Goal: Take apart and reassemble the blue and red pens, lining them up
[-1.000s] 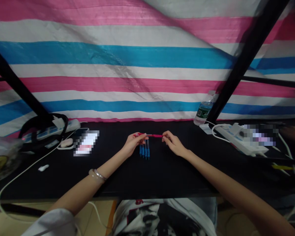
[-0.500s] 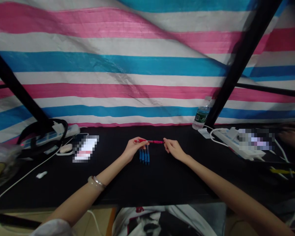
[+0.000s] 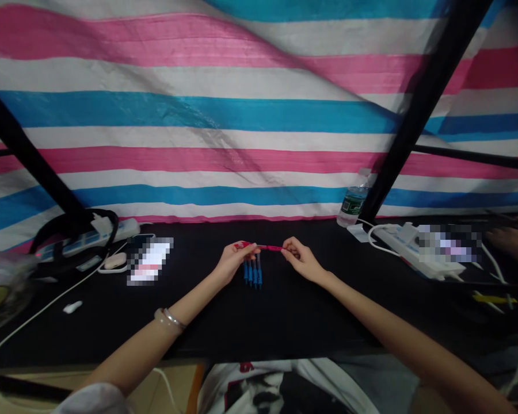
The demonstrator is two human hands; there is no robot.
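Observation:
A red pen is held level above the black table, stretched between both hands. My left hand pinches its left part, with the thumb along the barrel. The fingers of my right hand are closed on the pen's right end. Several blue pens lie side by side on the table just below my left hand, their upper ends partly hidden behind its fingers.
At left lie a phone, a white earbud, an earbud case and cables. A water bottle stands back right, near a power strip. Another person's hand shows at the far right. Black frame posts rise on both sides.
My right hand has shifted slightly left along the red pen, and its fingers are held differently. My left hand stays nearly still.

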